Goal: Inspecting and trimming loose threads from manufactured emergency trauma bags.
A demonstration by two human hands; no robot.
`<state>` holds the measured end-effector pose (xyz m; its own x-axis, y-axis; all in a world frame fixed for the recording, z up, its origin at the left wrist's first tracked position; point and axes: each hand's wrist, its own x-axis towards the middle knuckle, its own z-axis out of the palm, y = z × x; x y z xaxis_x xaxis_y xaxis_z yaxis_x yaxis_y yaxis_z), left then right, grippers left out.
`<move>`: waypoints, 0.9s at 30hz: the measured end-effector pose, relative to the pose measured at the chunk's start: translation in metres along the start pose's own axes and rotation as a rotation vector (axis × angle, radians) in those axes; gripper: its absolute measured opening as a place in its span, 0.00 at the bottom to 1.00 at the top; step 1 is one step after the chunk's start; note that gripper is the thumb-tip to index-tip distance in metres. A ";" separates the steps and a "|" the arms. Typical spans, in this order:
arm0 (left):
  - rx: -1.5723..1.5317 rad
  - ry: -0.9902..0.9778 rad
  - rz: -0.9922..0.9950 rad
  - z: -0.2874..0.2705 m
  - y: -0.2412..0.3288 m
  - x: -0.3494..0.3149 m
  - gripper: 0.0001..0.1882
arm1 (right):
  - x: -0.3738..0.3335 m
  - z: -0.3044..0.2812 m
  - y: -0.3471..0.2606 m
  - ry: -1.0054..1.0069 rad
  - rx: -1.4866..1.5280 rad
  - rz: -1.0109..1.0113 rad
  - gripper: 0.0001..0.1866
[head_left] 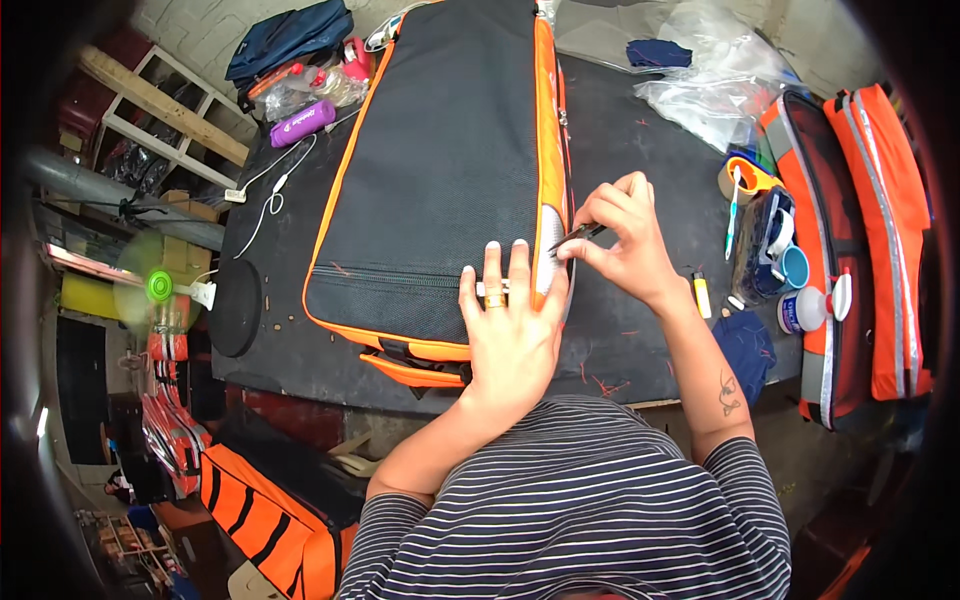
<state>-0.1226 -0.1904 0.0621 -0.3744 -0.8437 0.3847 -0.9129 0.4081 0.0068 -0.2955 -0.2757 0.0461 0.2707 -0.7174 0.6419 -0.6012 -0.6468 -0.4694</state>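
Note:
A large black bag (430, 160) with orange piping lies on the dark table, its zipper (390, 280) running across the near part. My left hand (510, 325) rests on the bag's near right corner, fingers stretched out and apart, with rings on one finger. In my right hand (625, 235), thumb and fingers pinch a small dark pointed tool (580, 236), which resembles thread snips. Its tip is at the silvery reflective strip (548, 245) on the bag's right edge. The tip is too small to make out clearly.
Red thread scraps (605, 385) lie on the table (660, 310). To the right are a yellow lighter (702, 297), orange tape (765, 180), a white bottle (803, 310) and orange bags (880, 240). A purple cylinder (302, 123) and white cable (270, 195) are left; a green fan (158, 285) stands beyond.

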 end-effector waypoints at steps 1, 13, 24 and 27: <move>0.027 -0.035 0.017 0.000 0.000 -0.001 0.21 | 0.003 0.000 0.000 0.007 -0.006 -0.018 0.18; -0.018 -0.021 -0.058 -0.004 0.000 0.001 0.29 | 0.024 0.004 0.017 -0.091 0.112 -0.145 0.20; -0.078 -0.005 -0.071 -0.002 -0.002 0.000 0.27 | 0.036 0.004 0.019 -0.188 0.121 -0.231 0.21; -0.079 -0.020 -0.073 -0.001 -0.002 0.000 0.27 | 0.042 0.001 0.015 -0.218 0.087 -0.243 0.20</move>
<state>-0.1207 -0.1909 0.0630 -0.3110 -0.8788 0.3620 -0.9225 0.3708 0.1076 -0.2920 -0.3156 0.0651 0.5583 -0.5717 0.6012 -0.4352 -0.8188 -0.3744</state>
